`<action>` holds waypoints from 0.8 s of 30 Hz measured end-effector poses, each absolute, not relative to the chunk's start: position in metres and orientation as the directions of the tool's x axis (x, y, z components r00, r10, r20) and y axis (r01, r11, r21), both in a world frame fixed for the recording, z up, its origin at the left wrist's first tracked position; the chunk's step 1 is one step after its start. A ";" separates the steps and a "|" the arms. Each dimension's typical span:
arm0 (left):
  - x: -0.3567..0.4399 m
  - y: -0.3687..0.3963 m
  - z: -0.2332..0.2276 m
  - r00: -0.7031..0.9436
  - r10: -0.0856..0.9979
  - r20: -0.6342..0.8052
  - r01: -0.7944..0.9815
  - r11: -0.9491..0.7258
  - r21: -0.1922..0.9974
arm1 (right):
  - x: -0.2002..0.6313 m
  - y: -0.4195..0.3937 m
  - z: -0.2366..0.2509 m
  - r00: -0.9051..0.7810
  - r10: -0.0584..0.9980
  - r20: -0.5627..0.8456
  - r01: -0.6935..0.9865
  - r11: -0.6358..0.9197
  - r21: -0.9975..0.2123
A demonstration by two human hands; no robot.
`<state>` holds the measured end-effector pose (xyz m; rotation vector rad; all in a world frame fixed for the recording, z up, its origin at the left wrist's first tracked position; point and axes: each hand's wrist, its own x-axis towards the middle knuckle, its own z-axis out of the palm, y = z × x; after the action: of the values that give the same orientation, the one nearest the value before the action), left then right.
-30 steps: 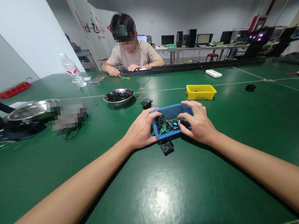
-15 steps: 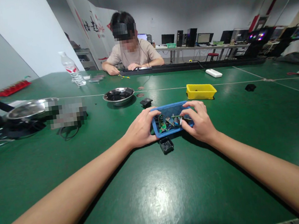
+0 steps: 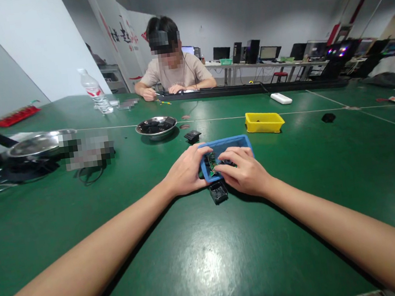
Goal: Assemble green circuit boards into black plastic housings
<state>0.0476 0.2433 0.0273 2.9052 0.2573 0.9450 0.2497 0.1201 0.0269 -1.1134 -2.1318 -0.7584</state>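
My left hand point(image 3: 186, 173) grips the blue tray's point(image 3: 229, 142) left wall; my right hand point(image 3: 244, 173) reaches inside, fingers curled over the green circuit boards point(image 3: 212, 162), whether pinching one I cannot tell; a black part point(image 3: 219, 192) lies just beside on the tabletop point(image 3: 203, 253).

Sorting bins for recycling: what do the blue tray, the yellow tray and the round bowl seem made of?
Blue tray: probably moulded plastic, matte, uniform colour, thick rounded rim. Yellow tray: likely the same, slightly glossy. Round bowl: apparently polished metal, mirror-like reflections.

Both hands point(image 3: 186, 172) at blue tray point(image 3: 230, 141) of circuit boards point(image 3: 212, 161)
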 end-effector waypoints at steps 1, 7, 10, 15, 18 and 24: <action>0.048 0.243 0.027 0.797 0.174 0.579 0.134 -0.985 0.110 | 0.247 0.121 0.027 -0.438 0.523 0.732 0.863 0.472 0.179; 0.049 0.241 0.028 0.805 0.134 0.577 0.146 -0.989 0.025 | 0.249 0.127 0.030 -0.484 0.549 0.682 0.846 0.492 0.205; 0.049 0.240 0.028 0.804 0.116 0.583 0.142 -0.990 0.001 | 0.255 0.128 0.032 -0.568 0.520 0.638 0.801 0.529 0.281; 0.049 0.239 0.030 0.806 0.118 0.580 0.142 -0.990 0.004 | 0.259 0.128 0.033 -0.620 0.527 0.581 0.767 0.564 0.308; 0.049 0.237 0.030 0.806 0.127 0.578 0.144 -0.989 0.016 | 0.255 0.126 0.034 -0.611 0.518 0.599 0.777 0.539 0.326; 0.050 0.236 0.028 0.808 0.164 0.566 0.150 -0.986 0.072 | 0.251 0.123 0.035 -0.459 0.425 0.780 0.831 0.516 0.208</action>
<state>0.0503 0.2358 0.0281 2.9641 0.2571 0.9320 0.2511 0.1232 0.0348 -1.0197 -2.0831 -0.7724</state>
